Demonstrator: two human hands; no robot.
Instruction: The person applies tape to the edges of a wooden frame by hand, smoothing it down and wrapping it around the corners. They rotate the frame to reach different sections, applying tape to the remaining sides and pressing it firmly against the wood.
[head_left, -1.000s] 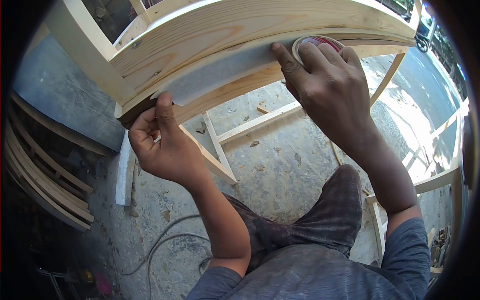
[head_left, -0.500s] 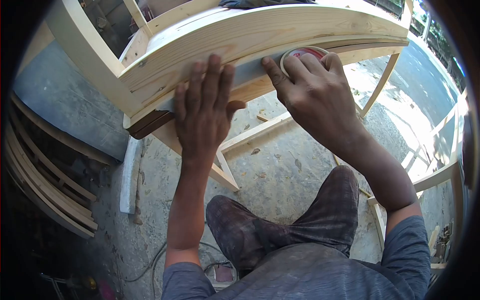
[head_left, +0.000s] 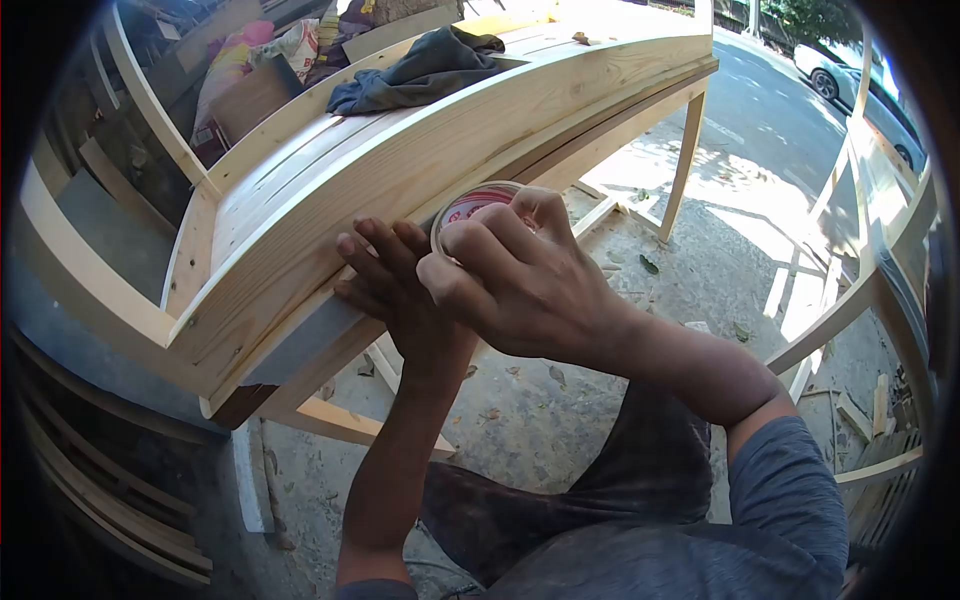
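My right hand (head_left: 530,275) is closed around a roll of tape (head_left: 478,204) with a pale rim and a red-printed core. A greyish strip of tape (head_left: 300,335) lies along the brown edge (head_left: 600,120) below a curved wooden board (head_left: 430,150). My left hand (head_left: 405,290) presses on that strip with its fingers stretched out and slightly spread, right beside the roll. The two hands nearly touch, and my right hand partly covers the left. At the near left corner, bare brown edge (head_left: 245,404) shows past the strip's end.
A dark cloth (head_left: 425,70) lies on the slatted wooden frame. Stacked curved wooden pieces (head_left: 110,500) stand at the lower left. Another wooden frame (head_left: 840,320) is at the right. A street with a parked car (head_left: 850,85) lies beyond.
My left hand has slid right along the strip, up to the roll, and more tape shows to its left. The view has shifted, showing more of the frame, cloth and street.
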